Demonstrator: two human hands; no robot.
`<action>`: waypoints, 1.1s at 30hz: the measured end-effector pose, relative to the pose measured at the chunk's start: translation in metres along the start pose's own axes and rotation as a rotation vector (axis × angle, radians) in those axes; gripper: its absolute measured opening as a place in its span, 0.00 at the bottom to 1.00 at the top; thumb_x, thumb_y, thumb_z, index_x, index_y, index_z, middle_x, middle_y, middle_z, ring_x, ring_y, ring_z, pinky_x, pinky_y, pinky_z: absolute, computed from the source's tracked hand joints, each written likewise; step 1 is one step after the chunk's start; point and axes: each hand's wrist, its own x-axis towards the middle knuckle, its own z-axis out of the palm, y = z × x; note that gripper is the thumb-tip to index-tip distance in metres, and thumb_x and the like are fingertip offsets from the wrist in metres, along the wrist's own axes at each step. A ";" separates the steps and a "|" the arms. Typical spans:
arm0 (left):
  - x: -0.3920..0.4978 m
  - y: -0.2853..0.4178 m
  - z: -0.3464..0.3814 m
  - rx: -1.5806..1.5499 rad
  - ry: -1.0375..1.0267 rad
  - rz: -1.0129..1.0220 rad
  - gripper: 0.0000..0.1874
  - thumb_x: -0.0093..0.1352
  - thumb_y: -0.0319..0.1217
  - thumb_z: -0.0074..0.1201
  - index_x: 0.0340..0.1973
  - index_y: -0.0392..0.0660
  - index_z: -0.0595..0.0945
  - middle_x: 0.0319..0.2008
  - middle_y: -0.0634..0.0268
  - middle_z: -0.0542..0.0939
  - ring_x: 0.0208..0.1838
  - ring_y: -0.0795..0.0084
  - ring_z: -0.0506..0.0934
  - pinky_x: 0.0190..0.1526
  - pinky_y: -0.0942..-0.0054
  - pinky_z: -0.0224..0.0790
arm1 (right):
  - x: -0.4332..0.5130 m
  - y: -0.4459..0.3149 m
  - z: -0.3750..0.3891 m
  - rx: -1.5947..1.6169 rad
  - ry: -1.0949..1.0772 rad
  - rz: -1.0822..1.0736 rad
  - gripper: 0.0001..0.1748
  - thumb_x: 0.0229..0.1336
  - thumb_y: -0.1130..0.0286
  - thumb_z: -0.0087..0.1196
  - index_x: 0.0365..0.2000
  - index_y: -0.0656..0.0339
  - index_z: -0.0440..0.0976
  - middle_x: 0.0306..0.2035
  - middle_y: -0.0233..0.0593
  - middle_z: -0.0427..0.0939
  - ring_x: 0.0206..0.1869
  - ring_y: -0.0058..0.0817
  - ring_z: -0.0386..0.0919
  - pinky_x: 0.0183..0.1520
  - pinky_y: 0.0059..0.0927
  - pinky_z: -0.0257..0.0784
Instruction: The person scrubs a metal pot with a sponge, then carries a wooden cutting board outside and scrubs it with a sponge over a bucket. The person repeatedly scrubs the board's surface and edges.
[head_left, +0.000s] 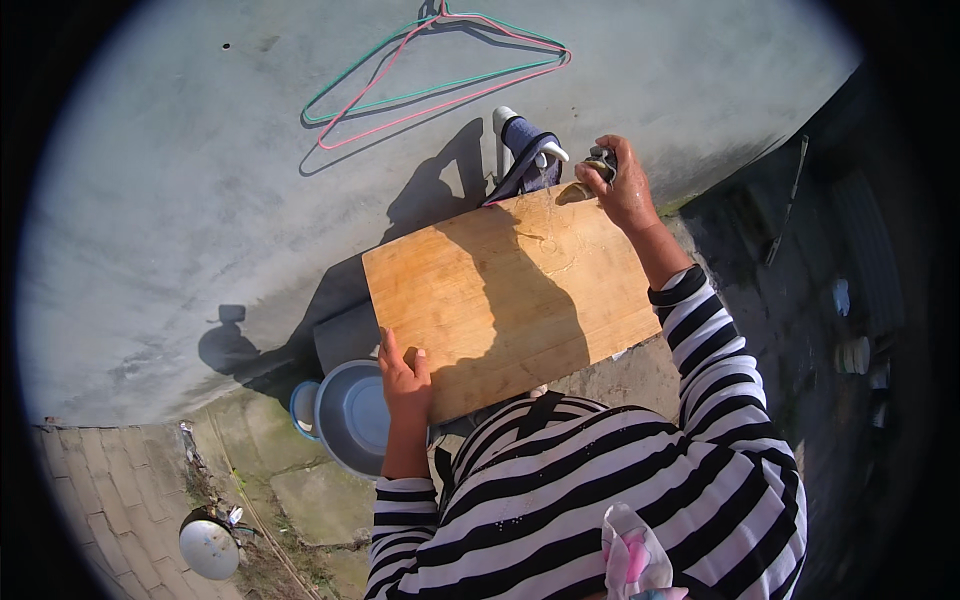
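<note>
A wooden cutting board (517, 300) lies tilted before me, wet at its far part. My left hand (407, 382) grips its near left edge, thumb on the upper face. Over the far right edge, my right hand (624, 184) holds a small dark scrubber (602, 163); fingers partly hide it, and its exact kind is unclear. From a white tap (553, 151) wrapped in a blue cloth (525, 135), a thin stream of water (546, 199) falls onto the board. A small brownish thing (574, 193) sits at the board's far edge, below my right hand.
A grey-blue basin (330, 409) stands on the ground beside my left forearm, with a blue-rimmed vessel (302, 409) behind it. Two wire hangers (405, 96), green and pink, hang on the grey wall (187, 187). A round metal lid-like object (209, 550) is at lower left.
</note>
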 end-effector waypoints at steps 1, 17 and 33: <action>-0.001 0.001 0.000 0.003 0.008 -0.016 0.37 0.71 0.38 0.50 0.72 0.43 0.56 0.71 0.39 0.56 0.73 0.43 0.58 0.69 0.56 0.56 | -0.010 0.017 0.011 0.062 0.043 0.178 0.31 0.54 0.57 0.66 0.54 0.59 0.69 0.49 0.50 0.75 0.51 0.47 0.76 0.54 0.40 0.73; 0.068 0.134 -0.007 0.186 0.176 0.458 0.39 0.67 0.41 0.59 0.71 0.50 0.61 0.54 0.48 0.71 0.58 0.47 0.68 0.64 0.52 0.57 | -0.111 -0.028 0.087 -0.415 -0.504 -0.277 0.28 0.57 0.53 0.57 0.58 0.44 0.73 0.68 0.40 0.63 0.69 0.48 0.59 0.72 0.56 0.50; 0.167 0.301 0.068 0.210 0.125 0.549 0.25 0.62 0.43 0.62 0.47 0.39 0.78 0.45 0.50 0.77 0.49 0.46 0.77 0.52 0.54 0.71 | -0.126 -0.018 0.081 -0.262 -0.395 -0.231 0.27 0.57 0.56 0.54 0.57 0.47 0.75 0.64 0.41 0.68 0.64 0.45 0.64 0.62 0.46 0.62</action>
